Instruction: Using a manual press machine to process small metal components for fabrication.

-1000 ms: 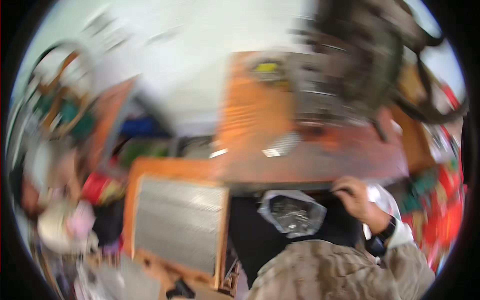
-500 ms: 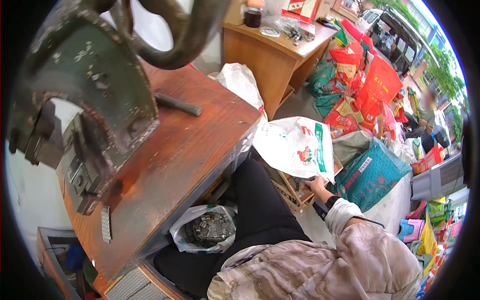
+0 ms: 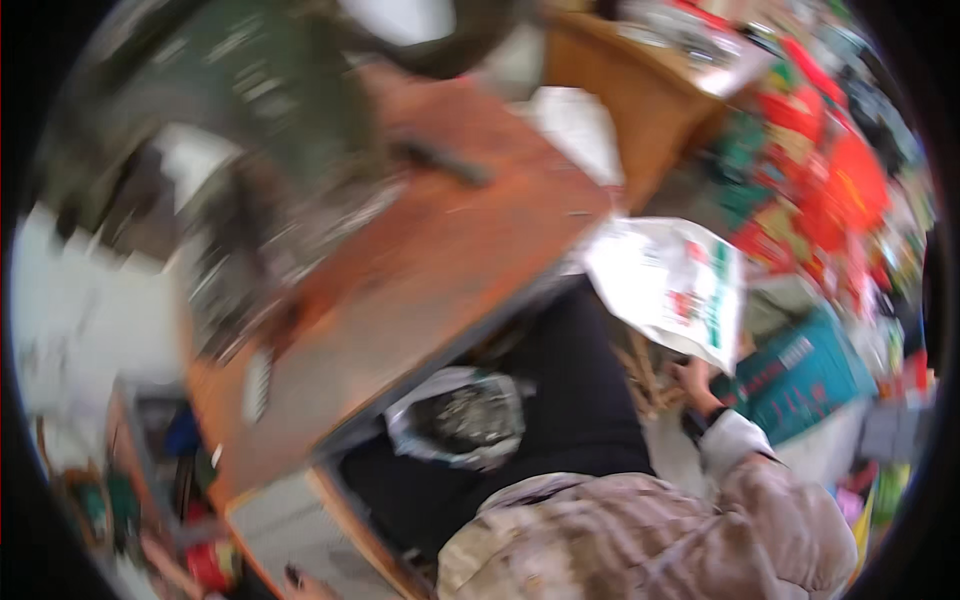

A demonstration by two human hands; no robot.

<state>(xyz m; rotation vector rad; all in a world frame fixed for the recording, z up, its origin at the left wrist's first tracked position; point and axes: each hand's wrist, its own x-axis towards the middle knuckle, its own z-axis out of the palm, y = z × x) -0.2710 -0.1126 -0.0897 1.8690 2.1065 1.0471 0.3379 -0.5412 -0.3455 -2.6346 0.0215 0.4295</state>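
Note:
My right hand [image 3: 692, 378] reaches out to the right, at the lower edge of a white printed sack [image 3: 665, 280] that lies over a wooden crate [image 3: 645, 375]. Its fingers look bent together; what they hold is smeared and partly hidden. At the bottom edge, a hand that seems to be my left hand [image 3: 312, 587] is partly in view beside a shallow wood-edged tray [image 3: 285, 515] of grey pieces. A dark spot shows at its fingers, too blurred to name. Between my legs sits a clear plastic bag [image 3: 405, 425] of small metal pieces [image 3: 465, 415].
A heavy green press [image 3: 290, 110] stands on the reddish worktable [image 3: 440, 250], with a short pale strip [image 3: 258, 385] near it. Red sacks [image 3: 840, 200] and a teal sack [image 3: 800, 375] fill the right. A blurred bare limb [image 3: 168, 565] shows at lower left; whose is unclear.
The view has swung left and blurred, so everything sits farther right. The tray shows more fully, and a hand has appeared beside it. My right hand stays by the crate and white sack.

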